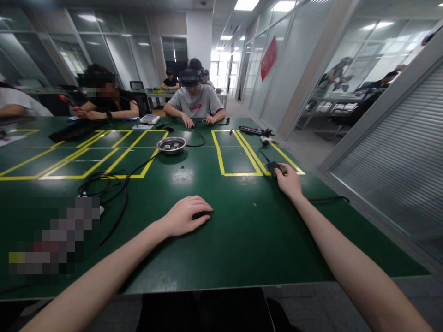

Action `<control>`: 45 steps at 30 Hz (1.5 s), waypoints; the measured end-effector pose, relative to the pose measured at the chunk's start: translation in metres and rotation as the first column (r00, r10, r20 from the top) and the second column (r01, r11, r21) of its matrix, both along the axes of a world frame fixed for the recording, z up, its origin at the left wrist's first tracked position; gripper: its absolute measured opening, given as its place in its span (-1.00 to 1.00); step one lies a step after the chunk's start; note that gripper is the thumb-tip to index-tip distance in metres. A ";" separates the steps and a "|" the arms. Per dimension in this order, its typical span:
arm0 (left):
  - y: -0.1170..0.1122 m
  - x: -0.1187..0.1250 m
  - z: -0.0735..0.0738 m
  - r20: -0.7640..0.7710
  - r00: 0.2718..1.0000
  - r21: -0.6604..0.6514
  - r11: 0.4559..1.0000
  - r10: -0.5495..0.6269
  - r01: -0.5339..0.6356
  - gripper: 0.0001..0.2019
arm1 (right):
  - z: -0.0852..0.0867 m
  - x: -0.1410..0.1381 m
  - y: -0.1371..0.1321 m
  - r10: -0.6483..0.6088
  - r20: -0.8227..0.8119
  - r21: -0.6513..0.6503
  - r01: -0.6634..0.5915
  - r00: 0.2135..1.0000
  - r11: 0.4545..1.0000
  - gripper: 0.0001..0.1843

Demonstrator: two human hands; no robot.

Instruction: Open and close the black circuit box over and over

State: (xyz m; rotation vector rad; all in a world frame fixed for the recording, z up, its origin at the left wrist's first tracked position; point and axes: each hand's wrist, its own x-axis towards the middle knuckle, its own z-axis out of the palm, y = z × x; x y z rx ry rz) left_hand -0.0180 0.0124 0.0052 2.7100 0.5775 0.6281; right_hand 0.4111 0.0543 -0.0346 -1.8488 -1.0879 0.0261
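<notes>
My left hand point(188, 214) rests on the green tabletop point(221, 249), fingers stretched out and thumb a little apart. The gap under its fingers is dark, and I see no object in it. Farther out on the right, my right hand point(289, 177) has its fingers around a small black box point(273, 168). A thin cable runs from the far side of this box. Part of the box is hidden by the fingers.
A metal bowl point(171, 145) with small metal parts stands mid-table. Yellow tape point(221, 161) marks the surface. Black cables point(126, 203) coil left, near a blurred patch. A folded black tripod point(254, 131) lies at the far right. A person point(195, 103) sits opposite.
</notes>
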 end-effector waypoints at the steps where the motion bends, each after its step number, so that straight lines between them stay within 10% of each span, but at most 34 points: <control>1: 0.000 0.000 0.000 -0.001 1.000 -0.002 1.000 0.001 -0.001 -0.79 | 0.001 0.000 -0.001 -0.017 0.014 0.015 0.017 1.000 1.000 -0.53; 5: -0.001 0.000 0.000 -0.008 1.000 -0.005 1.000 0.007 -0.007 -0.79 | 0.008 -0.001 -0.005 -0.101 0.063 0.102 0.095 0.993 0.990 -0.43; 12: -0.001 -0.001 0.000 -0.002 1.000 -0.007 1.000 0.008 -0.008 -0.80 | 0.008 0.004 -0.007 -0.163 0.068 -0.109 0.170 0.984 0.979 -0.44; 26: -0.001 0.001 -0.001 0.010 1.000 -0.024 1.000 0.004 -0.004 -0.79 | 0.008 0.002 -0.011 -0.057 0.286 -0.255 0.133 0.957 0.958 -0.39; 45: -0.003 0.001 0.003 -0.002 1.000 -0.038 0.999 -0.004 0.004 -0.80 | 0.025 0.008 -0.015 -0.193 0.073 -0.289 0.206 0.978 0.935 -0.44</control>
